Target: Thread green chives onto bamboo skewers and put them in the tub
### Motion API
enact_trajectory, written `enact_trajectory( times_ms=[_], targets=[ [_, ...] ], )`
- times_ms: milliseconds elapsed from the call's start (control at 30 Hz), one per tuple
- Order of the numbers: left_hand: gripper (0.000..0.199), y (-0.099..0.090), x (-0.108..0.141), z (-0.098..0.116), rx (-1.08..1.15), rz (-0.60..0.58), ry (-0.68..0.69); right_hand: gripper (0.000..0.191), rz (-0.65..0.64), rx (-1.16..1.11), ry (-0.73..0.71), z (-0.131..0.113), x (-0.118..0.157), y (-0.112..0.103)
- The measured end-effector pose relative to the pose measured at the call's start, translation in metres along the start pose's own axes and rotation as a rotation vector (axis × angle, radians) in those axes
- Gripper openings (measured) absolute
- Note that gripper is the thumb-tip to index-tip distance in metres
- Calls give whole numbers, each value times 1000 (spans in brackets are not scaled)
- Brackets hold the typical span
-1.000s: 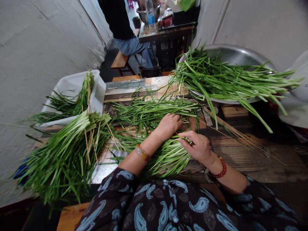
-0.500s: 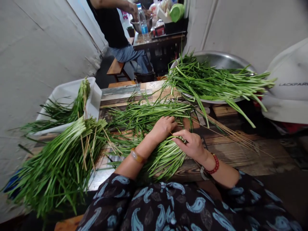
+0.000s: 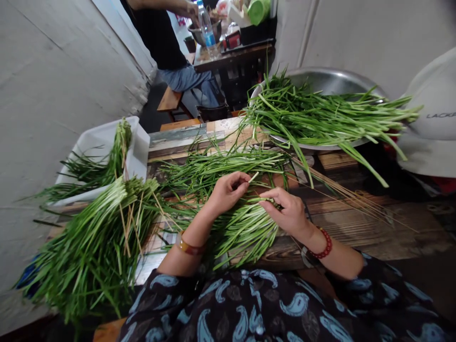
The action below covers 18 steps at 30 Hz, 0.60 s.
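Observation:
My left hand (image 3: 230, 190) pinches a single chive stalk (image 3: 253, 177), its pale cut end poking out past the fingertips. Close to its right, my right hand (image 3: 288, 211) is closed on the gathered stem ends of a row of chives (image 3: 245, 230), which fans down toward my body. A thin stick tip seems to show by those right fingertips; most of it is hidden. Just beyond both hands lies a loose pile of chives (image 3: 217, 166). Several bare bamboo skewers (image 3: 342, 192) rest on the table to the right.
Left, a big heap of skewered chives (image 3: 96, 237) overhangs the table edge, beside a white plastic bin (image 3: 140, 147) holding more. A steel basin (image 3: 342, 80) heaped with chives stands back right, near a white cap (image 3: 431, 118). Another person (image 3: 160, 38) sits at a farther table.
My left hand has lifted off the chives and moved slightly left, now with one stalk in its fingers. The right hand keeps its grip on the stem ends. The view has shifted slightly.

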<state>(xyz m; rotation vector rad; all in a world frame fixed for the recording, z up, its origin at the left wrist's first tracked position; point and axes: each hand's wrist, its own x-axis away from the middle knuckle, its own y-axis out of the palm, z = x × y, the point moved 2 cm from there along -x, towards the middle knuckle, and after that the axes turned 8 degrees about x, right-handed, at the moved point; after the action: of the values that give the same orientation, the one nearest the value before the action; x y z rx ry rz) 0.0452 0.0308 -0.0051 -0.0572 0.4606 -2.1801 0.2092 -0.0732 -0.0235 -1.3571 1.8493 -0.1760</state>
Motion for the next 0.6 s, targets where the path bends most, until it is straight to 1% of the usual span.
enact_trajectory(
  times_ms=[67,167,400,600],
  targets=[
    [20,1,10,2,79,-17,-47,10,1,-20,26,-1,-1,-1],
    [25,5,17,2,157,-22,-73,11,-17,-49,62,-1,-3,0],
    [24,9,12,1,296,36,-93,21,-102,-60,79,2,-7,-1],
    [21,12,13,1,334,61,-84,25,-127,-43,61,1,-7,-2]
  ],
)
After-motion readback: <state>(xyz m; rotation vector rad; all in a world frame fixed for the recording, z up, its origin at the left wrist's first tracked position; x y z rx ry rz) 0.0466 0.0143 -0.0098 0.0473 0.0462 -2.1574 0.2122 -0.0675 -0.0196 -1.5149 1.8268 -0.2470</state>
